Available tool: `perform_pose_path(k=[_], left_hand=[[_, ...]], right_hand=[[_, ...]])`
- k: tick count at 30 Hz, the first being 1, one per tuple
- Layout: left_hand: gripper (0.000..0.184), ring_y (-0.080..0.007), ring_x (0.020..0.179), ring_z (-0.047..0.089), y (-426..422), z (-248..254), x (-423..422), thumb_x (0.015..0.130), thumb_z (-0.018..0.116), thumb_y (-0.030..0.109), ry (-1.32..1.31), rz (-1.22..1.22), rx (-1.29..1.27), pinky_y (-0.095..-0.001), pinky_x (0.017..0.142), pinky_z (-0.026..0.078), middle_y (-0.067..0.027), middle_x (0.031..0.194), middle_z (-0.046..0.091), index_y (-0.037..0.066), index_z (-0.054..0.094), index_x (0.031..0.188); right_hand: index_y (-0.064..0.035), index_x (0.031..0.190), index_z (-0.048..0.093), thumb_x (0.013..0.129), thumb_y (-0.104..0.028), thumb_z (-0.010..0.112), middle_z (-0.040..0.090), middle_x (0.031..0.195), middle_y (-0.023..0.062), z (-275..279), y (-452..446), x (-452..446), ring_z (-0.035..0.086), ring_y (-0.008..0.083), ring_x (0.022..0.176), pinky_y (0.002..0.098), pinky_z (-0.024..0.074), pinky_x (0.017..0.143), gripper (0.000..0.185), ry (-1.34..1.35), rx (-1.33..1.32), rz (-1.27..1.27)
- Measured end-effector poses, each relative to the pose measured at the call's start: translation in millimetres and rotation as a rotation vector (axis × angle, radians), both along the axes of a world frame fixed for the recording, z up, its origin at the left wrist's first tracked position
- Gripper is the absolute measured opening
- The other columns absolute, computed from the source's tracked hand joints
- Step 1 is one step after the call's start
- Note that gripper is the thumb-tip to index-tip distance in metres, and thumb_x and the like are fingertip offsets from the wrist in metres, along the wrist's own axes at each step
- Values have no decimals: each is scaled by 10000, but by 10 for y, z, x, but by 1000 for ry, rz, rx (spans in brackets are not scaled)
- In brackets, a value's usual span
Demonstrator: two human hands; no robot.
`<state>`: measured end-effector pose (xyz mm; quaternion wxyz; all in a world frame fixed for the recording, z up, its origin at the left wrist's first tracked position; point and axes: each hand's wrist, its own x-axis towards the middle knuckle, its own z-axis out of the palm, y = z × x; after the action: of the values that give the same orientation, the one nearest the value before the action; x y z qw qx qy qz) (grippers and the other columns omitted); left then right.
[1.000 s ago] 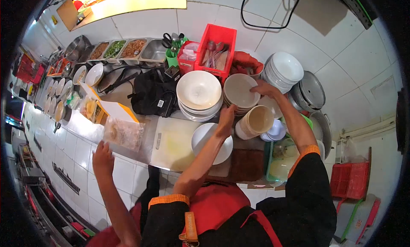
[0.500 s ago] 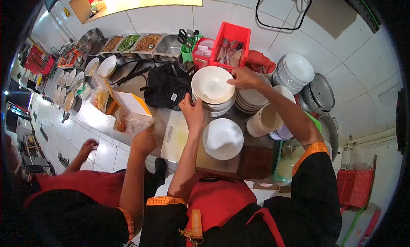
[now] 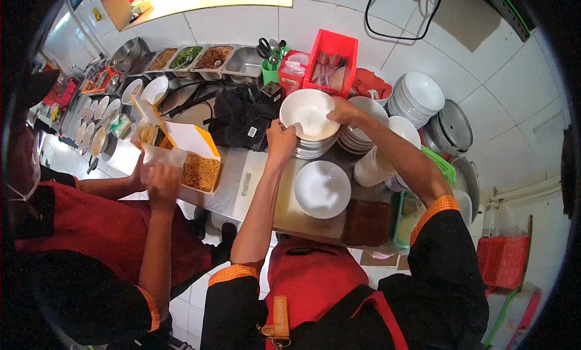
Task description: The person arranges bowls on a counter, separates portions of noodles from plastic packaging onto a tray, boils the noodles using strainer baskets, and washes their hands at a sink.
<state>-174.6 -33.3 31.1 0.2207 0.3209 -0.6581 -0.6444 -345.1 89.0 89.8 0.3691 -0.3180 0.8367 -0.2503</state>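
Evidently both hands half-curled, left hand (image 3: 281, 141) and right hand (image 3: 345, 112) pinching rim of top white bowl (image 3: 310, 114).

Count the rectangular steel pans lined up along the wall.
4, side by side. From the left: the brown-food pan, the green-food pan, a second brown-food pan, then the empty pan beside the bright green plastic utensil cup. Others farther left may be hidden.
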Motion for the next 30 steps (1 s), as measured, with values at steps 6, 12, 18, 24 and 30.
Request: perform_pose_path(k=[6, 12, 18, 24, 30], left_hand=[[520, -309, 1074, 406, 376, 466, 35, 790, 602, 185, 129, 92, -54, -363, 935, 334, -232, 1169, 349, -61, 409, 1205], [450, -196, 985, 540, 1143, 1216, 157, 845, 545, 272, 455, -87, 190, -339, 844, 441, -98, 1127, 510, 1, 435, 1186], [487, -234, 1106, 489, 1936, 1213, 110, 911, 409, 362, 726, -212, 345, -390, 925, 415, -117, 1173, 491, 28, 368, 1263], [657, -323, 1222, 386, 2319, 1179, 187, 897, 361, 523, 931, -355, 410, -441, 1023, 299, -254, 1317, 354, -4, 280, 1279], [680, -355, 1221, 386, 2433, 1097, 184, 885, 351, 568, 1148, -465, 222, -464, 1012, 313, -288, 1312, 341, 17, 274, 1275]], right_hand=[[-18, 1266, 354, 736, -165, 595, 540, 1096, 248, 183, 460, 252, 521, 380, 1039, 432, 407, 896, 600, 613, -394, -195], [-15, 1210, 376, 872, -137, 517, 547, 1045, 241, 1188, 1353, 1086, 532, 396, 1006, 410, 408, 870, 387, 591, -509, -479], [-5, 1204, 376, 877, -59, 515, 510, 1086, 195, 1062, 2029, 1648, 509, 281, 1048, 363, 400, 879, 360, 1102, -712, -693], [34, 1296, 298, 890, -191, 524, 422, 1225, 201, 552, 2437, 1952, 433, 326, 1114, 408, 340, 961, 516, 1278, -776, -890], [113, 1230, 370, 680, -529, 679, 459, 1201, 230, 546, 2629, 2028, 494, 305, 1099, 400, 395, 934, 900, 1233, -891, -834]])
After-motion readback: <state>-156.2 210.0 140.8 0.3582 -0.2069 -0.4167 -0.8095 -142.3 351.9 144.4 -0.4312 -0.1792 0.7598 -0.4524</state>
